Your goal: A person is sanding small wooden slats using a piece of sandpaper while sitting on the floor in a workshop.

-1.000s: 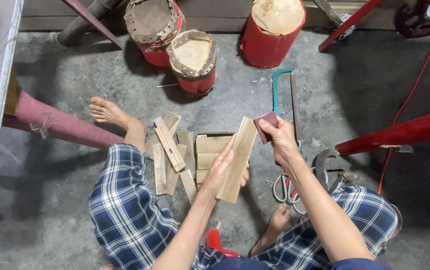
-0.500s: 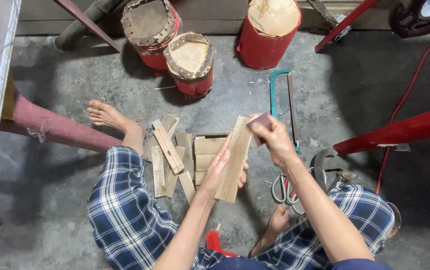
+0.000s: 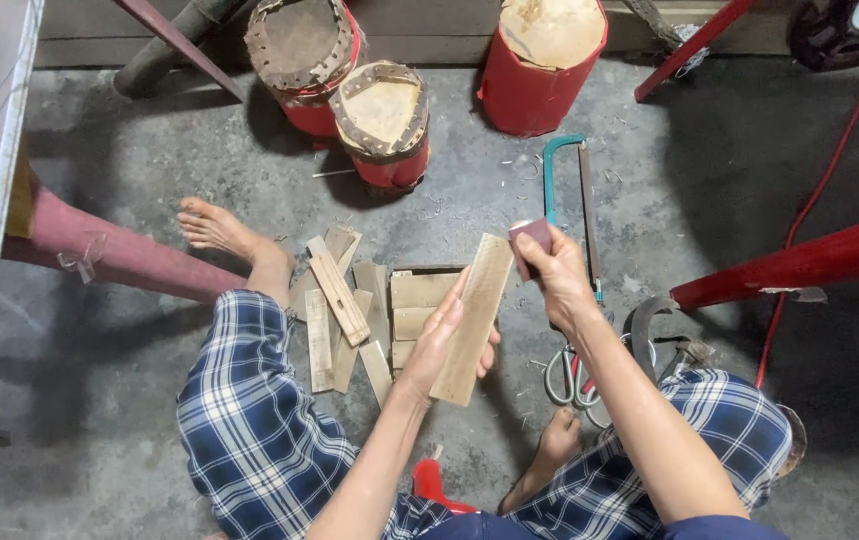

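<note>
My left hand (image 3: 446,338) grips a flat, pale wooden slat (image 3: 473,316) from behind and holds it tilted above the floor. My right hand (image 3: 553,274) pinches a small dark red piece of sandpaper (image 3: 530,241) against the slat's upper right edge. Below the slat, several more wooden slats (image 3: 349,310) lie in a loose pile on the concrete floor between my legs.
A teal-framed hacksaw (image 3: 565,190) and scissors (image 3: 573,377) lie on the floor to the right. Three red drums (image 3: 385,122) stand at the back. A red metal bar (image 3: 809,262) crosses at right, a pink pole (image 3: 109,255) at left. My bare feet rest on the floor.
My right hand has slid the sandpaper up along the slat's edge toward its top end. The left hand keeps its hold on the slat.
</note>
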